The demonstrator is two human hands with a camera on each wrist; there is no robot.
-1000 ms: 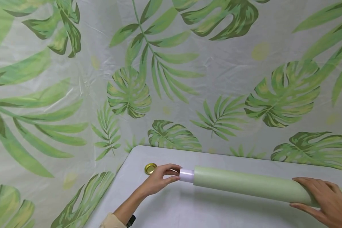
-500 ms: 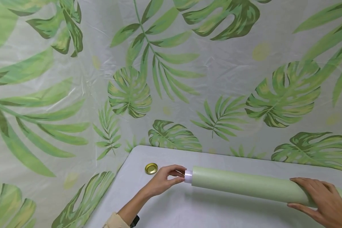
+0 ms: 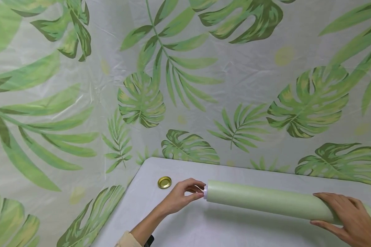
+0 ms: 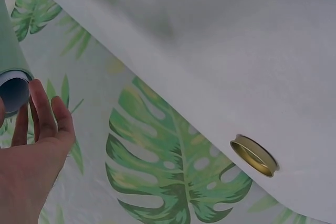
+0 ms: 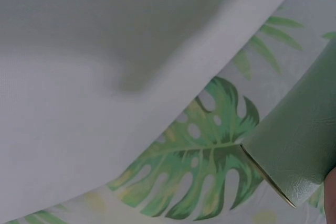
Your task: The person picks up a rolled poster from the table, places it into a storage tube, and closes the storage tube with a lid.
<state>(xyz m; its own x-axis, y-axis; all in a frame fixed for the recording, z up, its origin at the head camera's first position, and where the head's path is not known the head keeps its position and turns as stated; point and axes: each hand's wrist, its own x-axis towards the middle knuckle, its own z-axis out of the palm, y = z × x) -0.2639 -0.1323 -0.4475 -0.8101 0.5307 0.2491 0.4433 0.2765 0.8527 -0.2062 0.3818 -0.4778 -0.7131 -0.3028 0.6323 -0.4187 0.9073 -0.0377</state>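
Note:
A long pale green tube (image 3: 259,199) is held level above the table in the head view. My right hand (image 3: 349,214) grips it near its right end, thumb below and fingers over the top. From the tube's left end pokes a short rim of a white inner roll (image 3: 205,193). The thumb and fingertips of my left hand (image 3: 182,197) pinch that rim. In the left wrist view the white roll (image 4: 14,77) looks hollow, with my fingers around its edge. The right wrist view shows the green tube's other end (image 5: 289,140), with a thin gold edge.
A round gold lid (image 3: 164,182) lies on the white table (image 3: 235,235), left of my left hand and near the back corner. Behind the table hangs a leaf-patterned sheet (image 3: 179,85).
My left hand has moved right, and the white roll has slid deeper into the green tube, leaving only a narrow rim showing. The tube and right hand have shifted slightly left.

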